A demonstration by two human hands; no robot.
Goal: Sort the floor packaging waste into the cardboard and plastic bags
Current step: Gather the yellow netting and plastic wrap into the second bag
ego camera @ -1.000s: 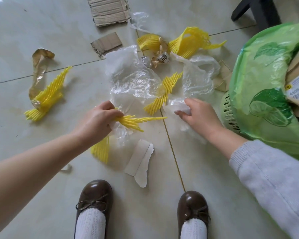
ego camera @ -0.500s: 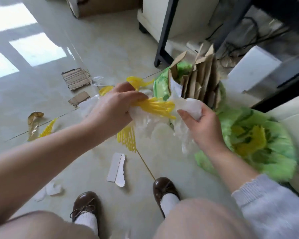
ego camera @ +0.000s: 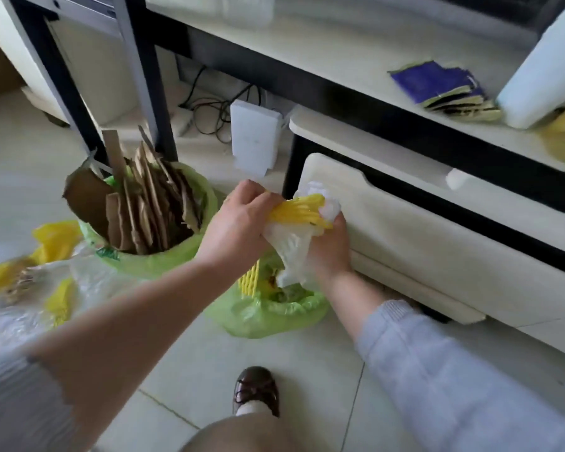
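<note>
My left hand (ego camera: 238, 223) grips a yellow foam net (ego camera: 299, 212) wrapped with clear plastic film (ego camera: 291, 246). My right hand (ego camera: 328, 249) clutches the same film from below and to the right. Both hover just above the plastic bag (ego camera: 268, 313), a low green bag with yellow netting and plastic inside. To its left stands the cardboard bag (ego camera: 150, 259), a green bag stuffed with upright brown cardboard pieces (ego camera: 144, 207).
Blurred yellow nets and clear film (ego camera: 30, 282) lie on the floor at left. A cream drawer cabinet (ego camera: 437, 243) stands right behind the bags. Black desk legs (ego camera: 144, 76), cables and a white box (ego camera: 255, 135) are at the back. My brown shoe (ego camera: 256, 389) is below.
Both hands lifted the yellow net and plastic film off the floor and carried them right, from the litter pile to above the plastic bag. The view swung towards the cabinet.
</note>
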